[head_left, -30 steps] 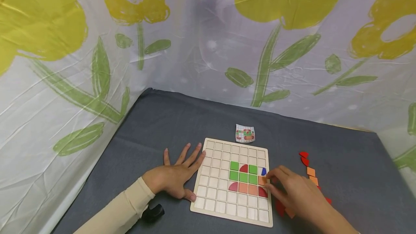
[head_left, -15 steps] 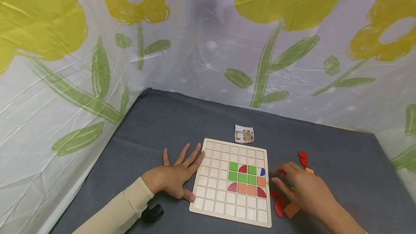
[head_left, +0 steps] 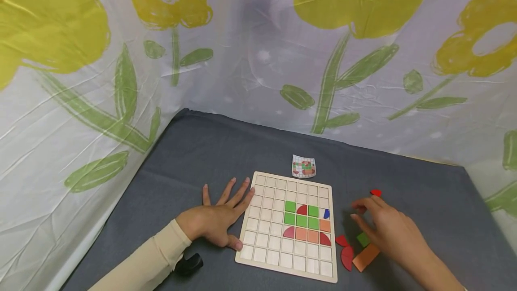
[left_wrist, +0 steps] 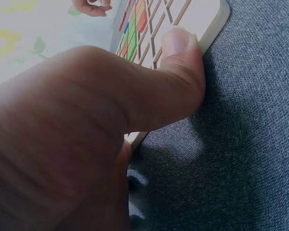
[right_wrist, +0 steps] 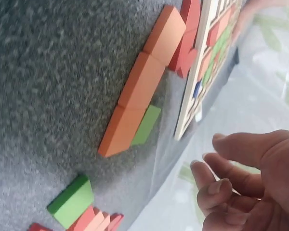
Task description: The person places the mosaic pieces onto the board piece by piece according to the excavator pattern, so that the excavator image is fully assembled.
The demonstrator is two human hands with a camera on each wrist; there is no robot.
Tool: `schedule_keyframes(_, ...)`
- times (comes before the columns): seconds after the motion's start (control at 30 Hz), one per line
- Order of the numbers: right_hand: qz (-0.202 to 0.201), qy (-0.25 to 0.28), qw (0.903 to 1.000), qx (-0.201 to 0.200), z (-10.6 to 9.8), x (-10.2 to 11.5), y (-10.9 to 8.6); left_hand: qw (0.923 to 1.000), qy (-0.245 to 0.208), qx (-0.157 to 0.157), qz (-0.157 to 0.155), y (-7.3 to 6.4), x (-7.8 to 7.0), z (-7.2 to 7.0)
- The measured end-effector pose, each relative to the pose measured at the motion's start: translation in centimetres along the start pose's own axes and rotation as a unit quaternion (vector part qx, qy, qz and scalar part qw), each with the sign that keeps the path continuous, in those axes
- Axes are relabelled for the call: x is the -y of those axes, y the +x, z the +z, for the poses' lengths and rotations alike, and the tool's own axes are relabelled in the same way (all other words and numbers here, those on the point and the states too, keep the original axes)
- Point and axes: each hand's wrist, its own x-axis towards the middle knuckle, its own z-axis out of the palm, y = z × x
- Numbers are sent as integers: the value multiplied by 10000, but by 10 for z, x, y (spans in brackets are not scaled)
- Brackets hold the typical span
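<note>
My left hand (head_left: 218,223) lies with spread fingers at the left edge of a wooden grid board (head_left: 286,274). In the left wrist view its thumb (left_wrist: 176,48) rests on the board's corner. Green squares (head_left: 301,221), orange squares, red quarter-round pieces and a small blue piece (head_left: 326,213) sit in the board's cells. Right of the board, my right hand (head_left: 392,228) hovers over loose pieces, fingers loosely bent and holding nothing. Below it are a row of orange blocks (right_wrist: 142,79), a green block (head_left: 363,239) and red pieces (head_left: 346,258). Another green block (right_wrist: 71,202) shows in the right wrist view.
A small pattern card (head_left: 304,166) lies just beyond the board's far edge. One red piece (head_left: 376,192) shows past my right hand. A black curved object (head_left: 190,265) is by my left wrist. Dark cloth (head_left: 194,147) covers the table; a flowered curtain (head_left: 250,57) hangs behind.
My right hand has drawn away from the board's right edge, where an orange square now shows uncovered in its cell, and moved right over the loose pieces. My left hand stays put.
</note>
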Motion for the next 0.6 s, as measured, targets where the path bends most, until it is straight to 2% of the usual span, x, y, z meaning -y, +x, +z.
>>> schedule_keyframes(0.4,133,-71,9997,-169,-3,-23,-1,10000,39,3,-37,0,0,0)
schedule_keyframes(0.6,270,-98,9996,-80,-3,-38,-1,10000,47,7,-80,0,0,0)
